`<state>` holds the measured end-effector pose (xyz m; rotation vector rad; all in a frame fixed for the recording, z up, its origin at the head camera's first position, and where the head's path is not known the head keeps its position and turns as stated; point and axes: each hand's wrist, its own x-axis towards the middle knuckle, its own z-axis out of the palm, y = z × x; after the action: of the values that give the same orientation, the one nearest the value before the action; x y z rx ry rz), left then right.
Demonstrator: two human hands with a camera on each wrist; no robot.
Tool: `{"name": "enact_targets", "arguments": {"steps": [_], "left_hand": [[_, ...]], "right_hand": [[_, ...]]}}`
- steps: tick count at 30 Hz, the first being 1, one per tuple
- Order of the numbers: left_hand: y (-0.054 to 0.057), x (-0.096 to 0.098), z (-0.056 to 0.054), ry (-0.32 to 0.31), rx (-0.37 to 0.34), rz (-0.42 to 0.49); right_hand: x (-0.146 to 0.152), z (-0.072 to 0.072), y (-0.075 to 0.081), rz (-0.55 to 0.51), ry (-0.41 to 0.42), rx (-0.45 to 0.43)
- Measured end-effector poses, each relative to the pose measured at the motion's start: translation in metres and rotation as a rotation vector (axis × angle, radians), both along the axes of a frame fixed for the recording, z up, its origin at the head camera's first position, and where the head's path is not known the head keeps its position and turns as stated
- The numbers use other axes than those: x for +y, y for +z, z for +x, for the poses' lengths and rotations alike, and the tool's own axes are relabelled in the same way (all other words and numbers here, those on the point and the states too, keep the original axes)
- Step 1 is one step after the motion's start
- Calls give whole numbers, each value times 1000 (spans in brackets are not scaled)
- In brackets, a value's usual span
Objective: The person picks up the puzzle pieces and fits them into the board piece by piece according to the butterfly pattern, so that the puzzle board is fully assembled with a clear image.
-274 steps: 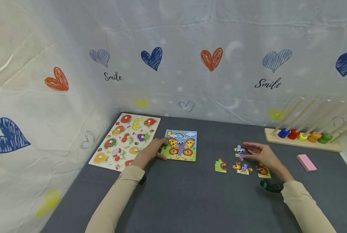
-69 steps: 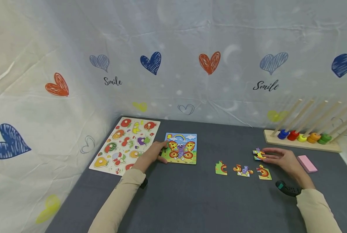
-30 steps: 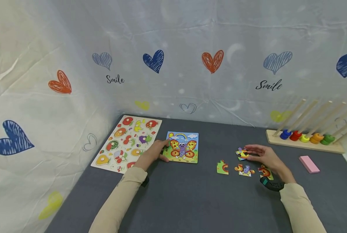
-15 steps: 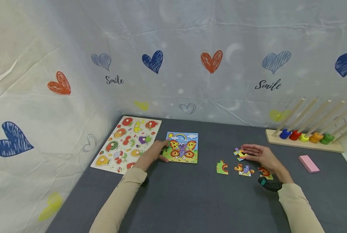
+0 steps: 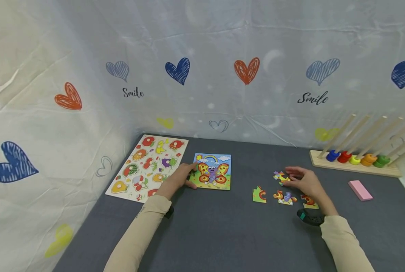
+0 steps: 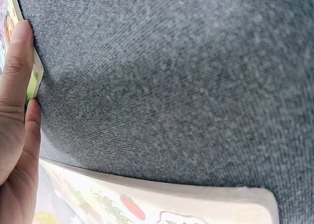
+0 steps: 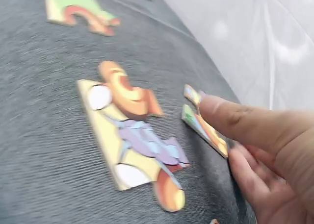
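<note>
My right hand (image 5: pixel 304 182) pinches a puzzle piece (image 5: pixel 280 177) with yellow, red and purple print between thumb and fingertips. In the right wrist view, this piece (image 7: pixel 208 131) is seen nearly edge-on. In front of it lie a green corner piece (image 5: pixel 258 195), a purple-and-orange piece (image 5: pixel 286 199) with white ovals, and an orange-and-yellow corner piece (image 5: pixel 310 205), partly covered by the right wrist. My left hand (image 5: pixel 176 179) touches the left edge of a square butterfly picture board (image 5: pixel 219 181), its fingers extended and its thumb near the lower corner.
A fruit board (image 5: pixel 121 179) lies at the back left, partly under the left arm. A wooden peg stand (image 5: pixel 355 166) with coloured rings stands at the back right. A pink block (image 5: pixel 360 190) rests right of the right hand. Printed curtains (image 5: pixel 209 94) border the grey table (image 5: pixel 229 234).
Compared with 2.3 s ago, my right hand has moved left with the puzzle piece, which has turned. Over the last second both shift only slightly. The left hand stays at the butterfly board.
</note>
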<state>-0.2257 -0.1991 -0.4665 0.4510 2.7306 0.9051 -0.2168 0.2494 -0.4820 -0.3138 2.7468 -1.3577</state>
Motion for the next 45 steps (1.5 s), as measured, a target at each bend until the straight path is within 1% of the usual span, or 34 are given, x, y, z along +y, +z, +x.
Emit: {"name": "enact_targets", "arguments": {"steps": [3,5,7,10,11,16,19,23,25,27,29,31,33,35,38,40,43,45], "left_hand": [[1,-1,0,-13,26,-50],[1,-2,0,-13,21,-54],[2,-2,0,-25,25,-66],[2,-3,1,-19,8,-30],[2,-3,1,-21,13,-32],[0,-3,2,10,-11,5],[0,-3,3,-12,14,-6],[2,-3,4,-61,73,-62],[2,-3,4,-62,74,-68],[2,-3,5,-49,66,-64],[2,-3,6,-30,48,-52],[2,-2,6,-9,29,-37],[1,-2,6,27,-10,15],[0,-2,6,45,-26,48],[-1,-2,6,42,-29,79],[-1,-3,6,18,-11,66],[-1,-4,6,3,0,61],[-1,-4,7,-1,8,55]], "right_hand": [[-7,2,1,129,-58,17],[-10,2,1,153,-71,20],[-10,2,1,141,-76,18],[-9,1,0,111,-71,12],[-8,1,-1,97,-64,10],[-7,1,-2,37,-38,-13],[-6,-1,-3,28,-41,-23],[-4,-3,-4,29,-47,-11],[-3,-5,-4,28,-45,-1],[-2,-5,-2,17,-38,4],[0,-6,-1,-11,-30,-8],[3,-6,1,-63,-4,-30],[6,-6,1,-130,22,-61],[10,-6,1,-206,42,-93],[15,-5,-2,-330,49,-139],[17,-5,-4,-402,47,-165],[20,-4,-4,-446,41,-195],[20,-4,-3,-442,41,-209]]}}
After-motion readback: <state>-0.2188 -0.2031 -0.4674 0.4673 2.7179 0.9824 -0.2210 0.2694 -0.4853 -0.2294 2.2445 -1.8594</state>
